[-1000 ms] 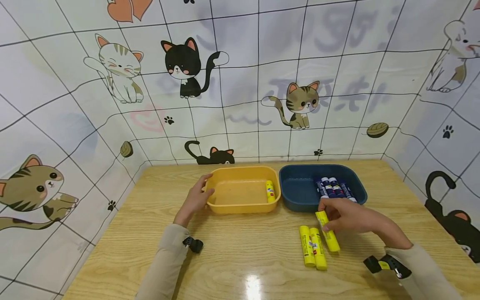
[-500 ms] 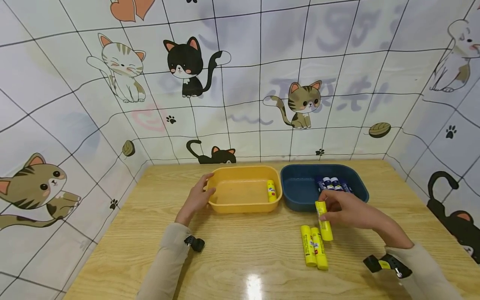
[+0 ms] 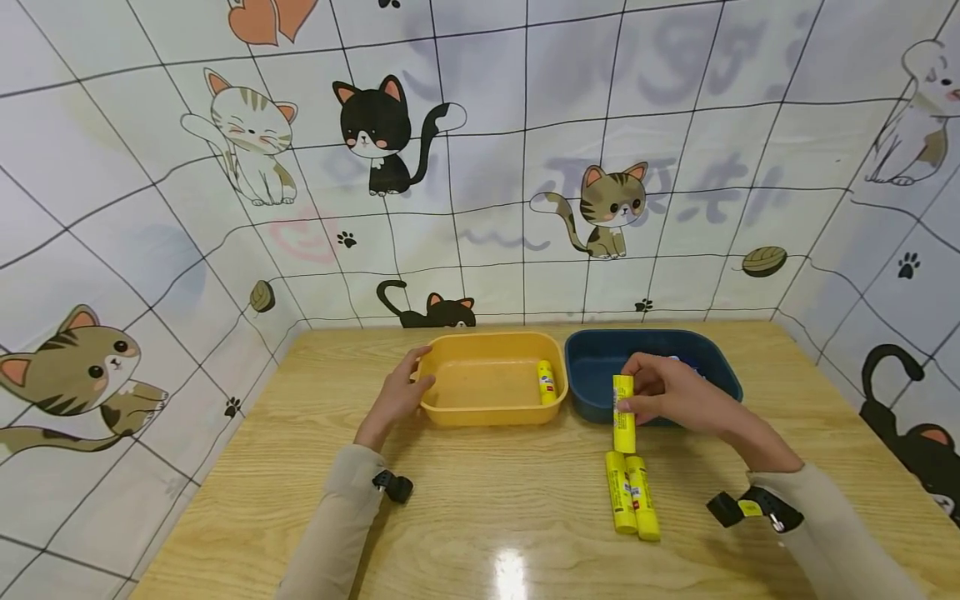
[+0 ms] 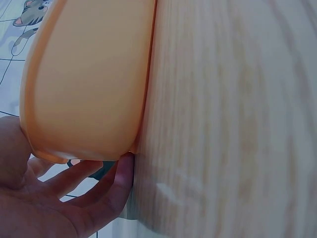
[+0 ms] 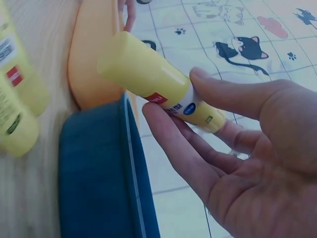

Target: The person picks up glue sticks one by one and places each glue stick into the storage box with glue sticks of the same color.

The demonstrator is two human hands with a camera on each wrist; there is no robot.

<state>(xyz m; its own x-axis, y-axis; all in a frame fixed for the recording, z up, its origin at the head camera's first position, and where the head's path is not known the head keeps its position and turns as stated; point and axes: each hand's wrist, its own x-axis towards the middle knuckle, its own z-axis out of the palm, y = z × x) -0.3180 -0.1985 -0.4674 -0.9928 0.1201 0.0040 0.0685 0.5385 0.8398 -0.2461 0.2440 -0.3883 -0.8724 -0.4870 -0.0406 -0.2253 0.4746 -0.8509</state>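
Note:
My right hand (image 3: 678, 392) pinches a yellow glue stick (image 3: 623, 417) between thumb and fingers. It hangs nearly upright at the front rim of the dark blue bin (image 3: 596, 383); in the right wrist view the glue stick (image 5: 158, 84) lies tilted across my fingertips. Just below it, two yellow glue sticks (image 3: 619, 493) lie side by side on the table. My left hand (image 3: 396, 392) holds the left end of the yellow bin (image 3: 487, 417), thumb over the rim and fingers outside, as the left hand (image 4: 64, 198) shows in its wrist view.
One yellow glue stick (image 3: 547, 382) lies at the right end inside the yellow bin. Inside the blue bin are dark blue sticks (image 3: 693, 365), mostly hidden by my right hand. The bins stand side by side on the wooden table (image 3: 450, 517), before a cat-print wall covering (image 3: 487, 167).
My right hand has lifted the glue stick off the table area and carried it left and away from me, to the blue bin's front. My left hand has stayed on the yellow bin.

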